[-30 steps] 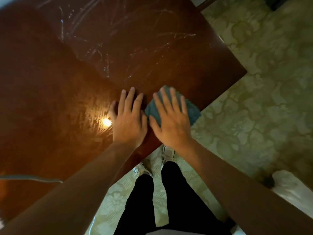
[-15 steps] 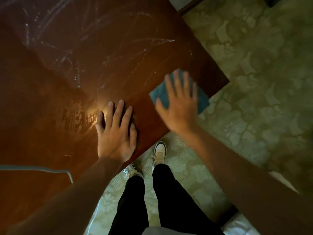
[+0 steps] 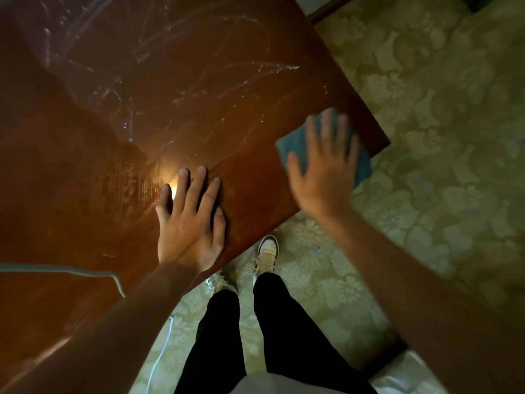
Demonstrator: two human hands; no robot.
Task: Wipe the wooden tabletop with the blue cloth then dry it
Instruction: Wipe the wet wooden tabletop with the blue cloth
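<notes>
Head view — looking steeply down, close over tabletop.

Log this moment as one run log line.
right hand: flat on blue cloth near table corner | left hand: flat on tabletop | wet streaks remain

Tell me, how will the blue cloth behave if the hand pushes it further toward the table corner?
The blue cloth looks thin and soft, so it probably slides easily on the wet-streaked tabletop. It already overhangs the edge under the flat right hand, so it may droop or drop off.

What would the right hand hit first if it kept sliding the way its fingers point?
Nothing on the table, it seems. The right hand presses the cloth flat; its fingers point up the picture along bare tabletop, whose right edge lies close beside that line.
</notes>
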